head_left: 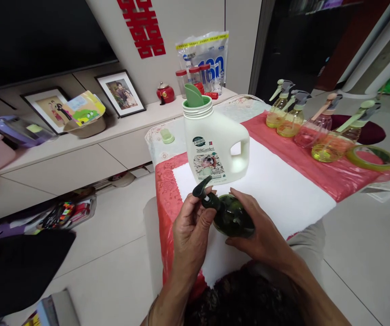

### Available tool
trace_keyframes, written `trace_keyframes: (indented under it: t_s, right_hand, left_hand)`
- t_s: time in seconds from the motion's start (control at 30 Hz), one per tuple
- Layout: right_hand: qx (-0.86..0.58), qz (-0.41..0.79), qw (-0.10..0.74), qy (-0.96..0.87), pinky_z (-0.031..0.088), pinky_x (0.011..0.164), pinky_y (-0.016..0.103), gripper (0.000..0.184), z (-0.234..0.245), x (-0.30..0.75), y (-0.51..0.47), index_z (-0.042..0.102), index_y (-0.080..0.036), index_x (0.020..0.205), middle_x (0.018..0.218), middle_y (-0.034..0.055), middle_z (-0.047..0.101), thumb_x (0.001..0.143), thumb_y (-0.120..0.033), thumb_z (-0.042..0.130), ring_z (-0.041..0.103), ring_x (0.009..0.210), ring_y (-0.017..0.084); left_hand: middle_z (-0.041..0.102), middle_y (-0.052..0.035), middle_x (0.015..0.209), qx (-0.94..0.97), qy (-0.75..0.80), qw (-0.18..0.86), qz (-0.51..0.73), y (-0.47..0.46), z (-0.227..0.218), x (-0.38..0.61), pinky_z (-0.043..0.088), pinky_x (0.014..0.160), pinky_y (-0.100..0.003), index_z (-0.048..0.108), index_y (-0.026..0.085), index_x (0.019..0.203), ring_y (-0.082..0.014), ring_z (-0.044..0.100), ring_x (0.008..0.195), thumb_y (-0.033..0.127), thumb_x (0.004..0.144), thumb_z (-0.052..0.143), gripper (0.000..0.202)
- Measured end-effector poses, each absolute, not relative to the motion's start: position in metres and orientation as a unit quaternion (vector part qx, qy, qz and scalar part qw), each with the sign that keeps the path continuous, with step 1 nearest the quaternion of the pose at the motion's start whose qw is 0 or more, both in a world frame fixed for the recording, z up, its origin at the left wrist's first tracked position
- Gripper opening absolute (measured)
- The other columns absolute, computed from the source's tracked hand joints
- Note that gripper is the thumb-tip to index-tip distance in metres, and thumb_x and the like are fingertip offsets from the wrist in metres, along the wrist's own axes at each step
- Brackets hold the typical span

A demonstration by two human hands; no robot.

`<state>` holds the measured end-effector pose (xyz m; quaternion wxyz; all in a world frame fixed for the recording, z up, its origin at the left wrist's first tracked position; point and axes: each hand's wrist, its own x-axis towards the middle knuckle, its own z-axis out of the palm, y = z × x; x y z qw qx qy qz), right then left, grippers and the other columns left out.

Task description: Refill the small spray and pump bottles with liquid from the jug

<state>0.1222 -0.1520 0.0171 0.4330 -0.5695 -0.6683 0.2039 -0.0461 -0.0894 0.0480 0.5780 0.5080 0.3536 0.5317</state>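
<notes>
The desk (171,183) is the biggest thing at hand, its red covering (264,127) partly hidden under a white sheet (283,190). On that sheet stands a large pale jug (211,131), upright, a green spout (193,96) rising from its mouth; it looks like stiff plastic, likely heavy if filled, and its looped handle (245,149) is the natural place to lift it. To the right, four spray bottles (293,120) stand in a row on the red covering, with a roll of tape (351,156) just beside the nearest. Both hands are occupied, held over the sheet in front of the jug, and between them is the dark green bottle (233,216), tilted so that its top points up and to the left. The right hand (261,226) cups the rounded body from the side, while the left hand (191,228) pinches around the pump head (211,202) at the neck. The bottle seems smooth and shiny, so probably firm and slippery, particularly if wet; a broad hold around its belly should suit it best. How full it is cannot be told. The pump's thin white stem looks the weakest part, so the thicker collar below would be the safer grip. Smallest is a light green cap (166,136), lying behind, near the desk's far left corner.
</notes>
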Motion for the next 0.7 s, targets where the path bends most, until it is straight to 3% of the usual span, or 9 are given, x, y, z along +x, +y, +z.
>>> trace_keyframes:
  t_s: [0.13,0.33,0.7]
  right_hand:
    - [-0.567,0.199,0.434,-0.672,0.042,0.115,0.043,0.114,0.015,0.122,-0.152,0.018,-0.04,0.159,0.154,0.003,0.036,0.069,-0.018,0.084,0.039,0.14,0.025]
    - [-0.559,0.206,0.44,-0.671,0.042,0.114,0.043,0.11,0.016,0.123,-0.152,0.019,-0.04,0.159,0.153,0.0037,0.036,0.072,-0.021,0.084,0.039,0.139,0.026]
    - [-0.55,0.234,0.459,-0.658,0.042,0.117,0.04,0.106,0.006,0.126,-0.151,0.023,-0.038,0.158,0.153,0.0037,0.037,0.072,-0.022,0.084,0.041,0.14,0.024]
  left_hand:
    - [0.076,0.0004,0.119,0.531,0.35,0.571,0.519,-0.088,0.044,-0.045,0.056,0.095,-0.026,0.073,0.032,0.117,-0.0151,0.07,0.11,0.028,0.089,0.075,0.029]
    - [0.074,-0.003,0.117,0.577,0.338,0.545,0.506,-0.089,0.047,-0.045,0.054,0.102,-0.036,0.073,0.029,0.117,-0.0199,0.068,0.113,0.027,0.091,0.072,0.026]
    - [0.069,-0.0009,0.118,0.639,0.318,0.514,0.476,-0.091,0.044,-0.045,0.049,0.101,-0.034,0.068,0.035,0.123,-0.0179,0.064,0.113,0.025,0.098,0.063,0.028]
